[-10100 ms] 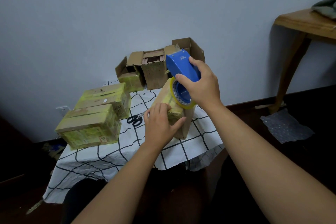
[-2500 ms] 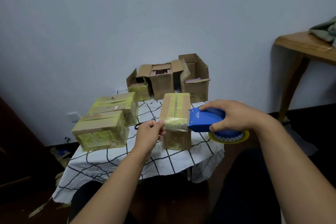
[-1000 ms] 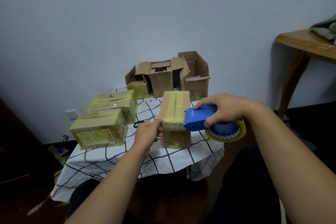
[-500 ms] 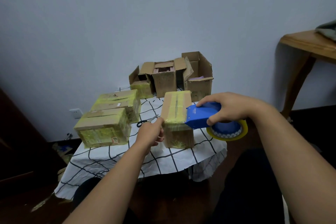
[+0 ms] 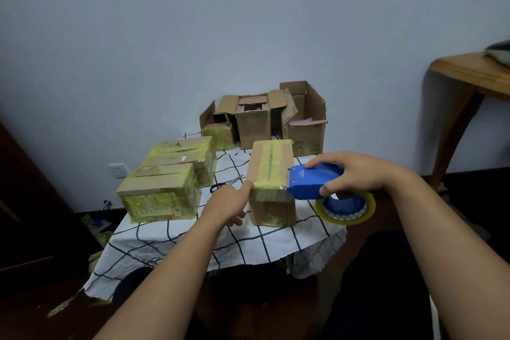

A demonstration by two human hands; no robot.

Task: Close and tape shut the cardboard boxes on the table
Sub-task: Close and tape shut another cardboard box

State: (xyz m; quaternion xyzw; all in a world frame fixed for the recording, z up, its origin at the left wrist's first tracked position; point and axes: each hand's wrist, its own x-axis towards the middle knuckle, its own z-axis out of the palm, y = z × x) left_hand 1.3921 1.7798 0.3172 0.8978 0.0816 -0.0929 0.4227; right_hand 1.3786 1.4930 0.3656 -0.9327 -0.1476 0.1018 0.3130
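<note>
A tall closed cardboard box (image 5: 271,165) stands near the front of the table, with yellowish tape along its top seam and across its near top edge. My right hand (image 5: 356,174) grips the blue tape dispenser (image 5: 311,183), whose front end touches the box's right top edge. Its yellow tape roll (image 5: 346,210) hangs below my hand. My left hand (image 5: 227,205) touches the box's left top corner with its outstretched index finger.
Two boxes wrapped in yellow tape (image 5: 161,193) (image 5: 183,154) stand at the left. Three open boxes (image 5: 254,121) (image 5: 305,125) (image 5: 216,128) crowd the back by the wall. Black scissors (image 5: 223,186) lie on the checked tablecloth (image 5: 248,246). A wooden table (image 5: 469,74) stands at the right.
My left hand has gone from pinching at the box's near left corner to touching it with a straight index finger. The dispenser has stayed at the box's right edge.
</note>
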